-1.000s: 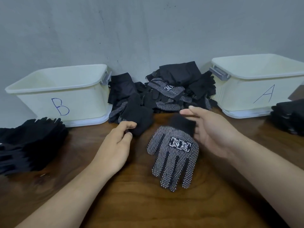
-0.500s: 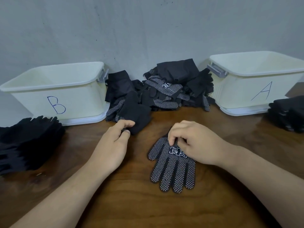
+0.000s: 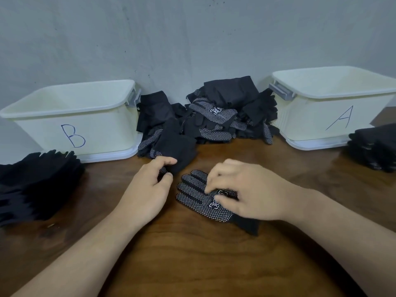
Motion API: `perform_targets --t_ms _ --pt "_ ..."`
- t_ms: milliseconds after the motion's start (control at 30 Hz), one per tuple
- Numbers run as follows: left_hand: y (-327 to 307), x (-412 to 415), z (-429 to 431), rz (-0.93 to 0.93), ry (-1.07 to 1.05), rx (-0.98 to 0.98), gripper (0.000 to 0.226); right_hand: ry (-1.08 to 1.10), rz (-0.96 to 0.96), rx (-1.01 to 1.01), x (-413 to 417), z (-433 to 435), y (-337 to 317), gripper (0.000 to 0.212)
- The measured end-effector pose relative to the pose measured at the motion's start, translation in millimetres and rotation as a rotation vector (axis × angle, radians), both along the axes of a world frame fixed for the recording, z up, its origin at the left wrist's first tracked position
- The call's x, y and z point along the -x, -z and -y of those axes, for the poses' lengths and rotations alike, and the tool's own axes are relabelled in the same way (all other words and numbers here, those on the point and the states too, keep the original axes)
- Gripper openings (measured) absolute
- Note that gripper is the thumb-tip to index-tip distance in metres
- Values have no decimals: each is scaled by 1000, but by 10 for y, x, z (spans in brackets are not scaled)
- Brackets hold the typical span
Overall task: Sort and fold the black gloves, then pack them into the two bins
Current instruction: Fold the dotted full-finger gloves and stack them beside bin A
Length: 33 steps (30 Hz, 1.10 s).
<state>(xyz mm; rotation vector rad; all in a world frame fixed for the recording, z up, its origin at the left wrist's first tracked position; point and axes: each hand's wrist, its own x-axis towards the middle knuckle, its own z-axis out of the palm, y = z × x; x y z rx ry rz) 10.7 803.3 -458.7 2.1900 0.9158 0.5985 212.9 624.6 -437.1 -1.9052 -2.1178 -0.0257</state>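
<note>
Near the middle of the brown wooden table (image 3: 192, 264), 1 black fabric glove with white dots (image 3: 197, 202) lies flat, its long axis running diagonally: the fingers point toward the far left, the plain cuff toward the near right. The right hand (image 3: 252, 194) sits on top of it, fingers curled, the tips pinching the fabric at the white logo. Just beside it, the left hand (image 3: 147, 189) pinches between thumb and forefinger the near corner of a plain black glove (image 3: 177, 148) at the front of the loose heap of black gloves (image 3: 214, 116) along the far edge. That heap lies between 2 cream plastic bins, bin B (image 3: 42, 129) on the left and bin A (image 3: 310, 123) on the right. 1 stack of black gloves (image 3: 36, 185) sits at the left edge, a second stack (image 3: 375, 146) at the right edge
</note>
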Motion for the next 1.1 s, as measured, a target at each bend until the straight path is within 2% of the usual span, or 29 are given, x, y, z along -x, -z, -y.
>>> perform_targets --t_ms 67,200,300,400,467,567,667,733,833,900,1100 --pt "-16 1 9 -19 1 -9 34 -37 17 49 37 5 39 26" --pt "-39 3 27 -25 7 -2 34 66 170 -31 115 11 37 35" --pt "-44 -5 36 -16 15 -24 33 74 152 -103 166 4 48 37" --pt "-36 -9 33 -7 17 -51 33 96 97 55 277 2 148 59" --pt "-37 1 53 23 48 -154 31 102 70 143 316 9 209 68" --pt "-66 28 180 102 228 -343 29 120 10 220 299 1 219 73" --pt "-69 10 374 71 454 -335 28 138 -89 197 256 -38 233 76" --pt "-32 -6 422 -6 499 -308 41 151 -124 201 183 -48 236 78" --pt "3 -2 389 -193 535 -322 79 140 -19 313 42 -17 194 87" --pt "4 -1 382 -355 568 -368 96 124 11 370 16 1 149 95" --pt "-48 17 315 -486 604 -284 116 167 47 401 -65 9 139 116"
